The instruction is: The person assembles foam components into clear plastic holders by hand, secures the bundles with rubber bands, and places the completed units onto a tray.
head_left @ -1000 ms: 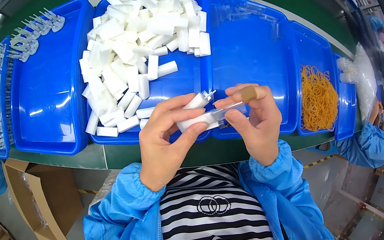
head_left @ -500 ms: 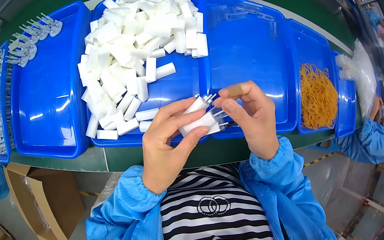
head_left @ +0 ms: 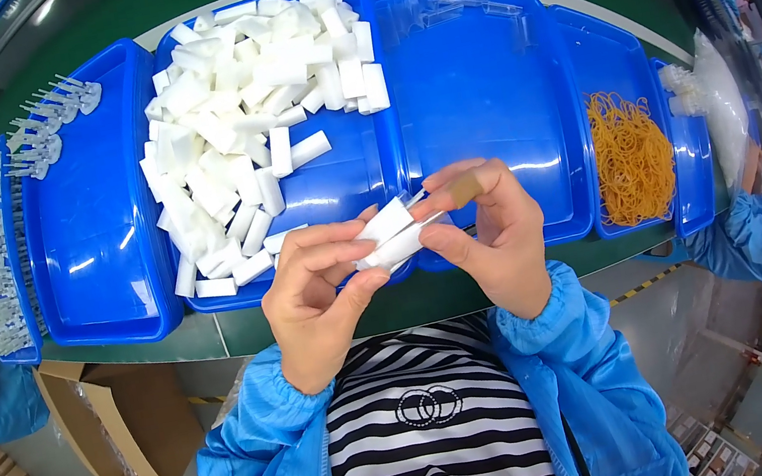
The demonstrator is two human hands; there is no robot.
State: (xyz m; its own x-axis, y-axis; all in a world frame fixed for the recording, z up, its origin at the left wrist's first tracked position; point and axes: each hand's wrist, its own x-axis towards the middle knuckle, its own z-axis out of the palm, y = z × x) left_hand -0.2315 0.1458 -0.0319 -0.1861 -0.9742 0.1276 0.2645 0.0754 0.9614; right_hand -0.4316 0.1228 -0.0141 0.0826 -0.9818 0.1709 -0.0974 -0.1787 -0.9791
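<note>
Between my hands, over the front edge of the trays, is a small bundle of white foam-like blocks (head_left: 391, 238) with clear plastic around them. My left hand (head_left: 318, 294) pinches its left end between thumb and fingers. At the other end my right hand (head_left: 492, 227) grips with thumb and fingertips, a tan bandage around one finger. Thin rods show a little near the right fingertips; the rest of them is hidden. Behind my left hand, a blue tray (head_left: 332, 186) holds a heap of similar white blocks (head_left: 229, 112).
A blue tray (head_left: 481, 110) with clear plastic pieces (head_left: 472, 1) stands behind my right hand. Farther right are yellow rubber bands (head_left: 632, 161) in a tray. At left, trays hold clear stemmed parts (head_left: 54, 121). An open cardboard box (head_left: 131, 431) stands on the floor; co-workers sit at both sides.
My right fingers have closed over the rod end of the bundle, covering most of the rods. Both hands stay close together; the whole view has shifted slightly.
</note>
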